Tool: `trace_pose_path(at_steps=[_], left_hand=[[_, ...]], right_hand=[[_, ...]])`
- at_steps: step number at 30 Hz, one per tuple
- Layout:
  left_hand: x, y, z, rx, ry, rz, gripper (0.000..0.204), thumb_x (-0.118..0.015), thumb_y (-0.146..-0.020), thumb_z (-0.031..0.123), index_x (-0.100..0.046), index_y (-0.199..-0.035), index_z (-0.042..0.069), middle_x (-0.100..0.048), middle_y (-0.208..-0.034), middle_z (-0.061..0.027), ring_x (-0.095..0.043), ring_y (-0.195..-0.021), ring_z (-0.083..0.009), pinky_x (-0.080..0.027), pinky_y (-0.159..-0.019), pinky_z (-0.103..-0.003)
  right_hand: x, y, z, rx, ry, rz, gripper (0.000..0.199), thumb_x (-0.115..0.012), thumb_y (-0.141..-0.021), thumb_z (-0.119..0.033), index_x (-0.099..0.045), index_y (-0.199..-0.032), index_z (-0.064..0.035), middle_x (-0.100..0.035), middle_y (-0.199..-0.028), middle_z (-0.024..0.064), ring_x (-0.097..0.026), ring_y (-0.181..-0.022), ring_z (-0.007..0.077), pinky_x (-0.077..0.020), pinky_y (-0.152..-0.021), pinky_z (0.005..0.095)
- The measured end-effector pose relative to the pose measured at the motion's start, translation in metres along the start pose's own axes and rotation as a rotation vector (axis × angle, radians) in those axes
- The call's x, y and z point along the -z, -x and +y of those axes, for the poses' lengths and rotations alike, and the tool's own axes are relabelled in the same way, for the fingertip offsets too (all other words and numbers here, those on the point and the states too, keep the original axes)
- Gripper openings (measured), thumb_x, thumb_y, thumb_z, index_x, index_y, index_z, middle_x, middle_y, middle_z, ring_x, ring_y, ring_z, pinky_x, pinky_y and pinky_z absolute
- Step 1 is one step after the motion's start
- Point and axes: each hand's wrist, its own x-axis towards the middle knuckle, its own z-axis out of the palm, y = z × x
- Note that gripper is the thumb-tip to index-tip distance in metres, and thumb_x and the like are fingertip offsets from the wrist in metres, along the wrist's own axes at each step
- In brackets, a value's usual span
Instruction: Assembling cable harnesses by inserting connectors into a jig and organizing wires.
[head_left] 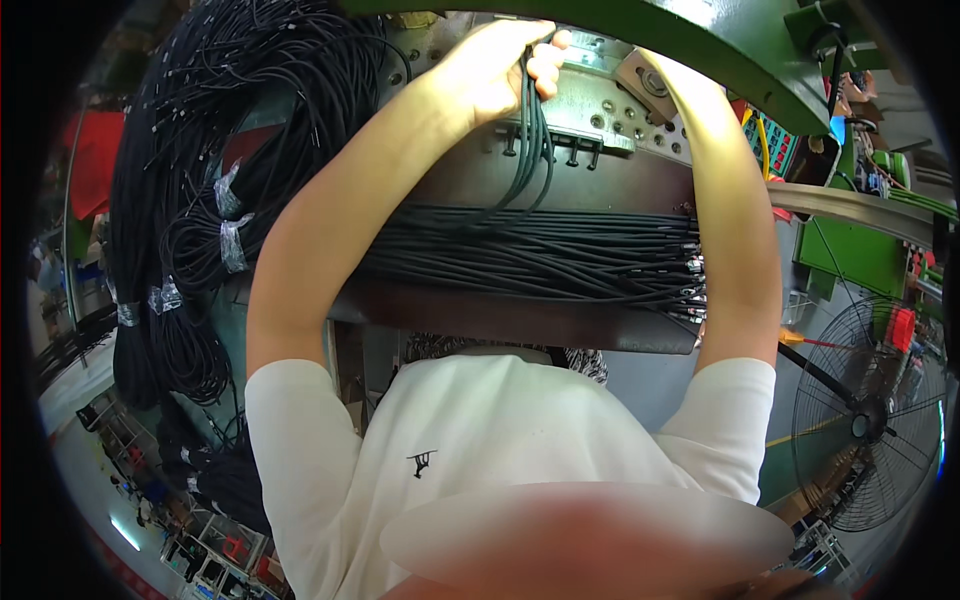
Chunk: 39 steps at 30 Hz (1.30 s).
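Observation:
At the top middle, my left hand (505, 72) is closed round several thin black cables (532, 125), which hang down from its fingers toward me. It is over the metal bed of a green machine, under a bright light. My right forearm (738, 230) reaches up to the same machine. The green machine arm (690, 30) hides my right hand and its fingers. Below my hands, a thick bundle of black cables (540, 255) lies across a dark red-brown board (600, 325). Small metal ends (693, 270) of the cables point right, close to my right forearm.
A large heap of black cables (290, 75) hangs at the left, some coils tied with clear plastic wrap (232, 245). Bolts (573, 152) stick out below the metal plate (585, 105). On the right stand a metal rail (860, 208) and a black fan (865, 415).

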Motion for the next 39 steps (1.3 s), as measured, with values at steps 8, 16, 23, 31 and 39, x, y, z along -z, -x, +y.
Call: trace_pose_path(at_steps=[8,16,23,31,39], left_hand=[[0.031,0.007,0.023,-0.529,-1.805,0.414,0.036,-0.047,-0.094,0.037,-0.063,-0.103,0.006,-0.068,-0.086,-0.0095,-0.065,-0.066,-0.0161,-0.051,-0.054,-0.025],[0.051,-0.012,0.031,-1.024,-1.746,-0.076,0.03,-0.05,-0.091,0.028,-0.06,-0.105,0.003,-0.062,-0.104,-0.015,-0.056,-0.093,-0.0291,-0.045,-0.085,-0.038],[0.083,-0.031,0.014,-0.904,-1.983,0.149,0.036,-0.048,-0.092,0.031,-0.057,-0.112,0.003,-0.058,-0.113,-0.0169,-0.054,-0.101,-0.0296,-0.043,-0.089,-0.04],[0.123,-0.055,0.024,-1.066,-2.053,0.228,0.019,-0.061,-0.081,0.021,-0.066,-0.092,0.005,-0.066,-0.082,-0.0126,-0.062,-0.072,-0.0282,-0.05,-0.066,-0.039],[0.094,-0.027,0.028,-1.083,-1.837,0.183,0.032,-0.051,-0.091,0.029,-0.061,-0.104,0.002,-0.061,-0.104,-0.0178,-0.057,-0.097,-0.0281,-0.045,-0.083,-0.04]], right_hand=[[-0.011,0.017,0.025,0.188,0.243,0.101,0.029,-0.057,-0.074,-0.007,-0.062,-0.103,-0.005,-0.062,-0.078,0.0134,-0.061,-0.07,0.0311,-0.0507,-0.063,0.0393],[-0.004,0.017,0.014,0.005,0.205,-0.154,0.014,-0.059,-0.082,-0.017,-0.065,-0.089,-0.0064,-0.062,-0.078,0.0142,-0.06,-0.068,0.0327,-0.0491,-0.061,0.0413],[-0.01,0.019,0.015,-0.09,0.163,-0.233,0.015,-0.06,-0.081,-0.017,-0.065,-0.088,-0.0057,-0.063,-0.076,0.0151,-0.061,-0.068,0.033,-0.0495,-0.061,0.0424],[-0.012,0.018,0.018,-0.018,0.187,-0.172,0.015,-0.062,-0.08,-0.019,-0.067,-0.085,-0.0059,-0.062,-0.069,0.0128,-0.06,-0.059,0.0306,-0.0491,-0.055,0.0389],[-0.007,0.023,0.039,-0.104,0.086,-0.053,0.025,-0.068,-0.08,-0.029,-0.067,-0.082,-0.0042,-0.063,-0.067,0.0101,-0.059,-0.057,0.0271,-0.0465,-0.053,0.0352]])
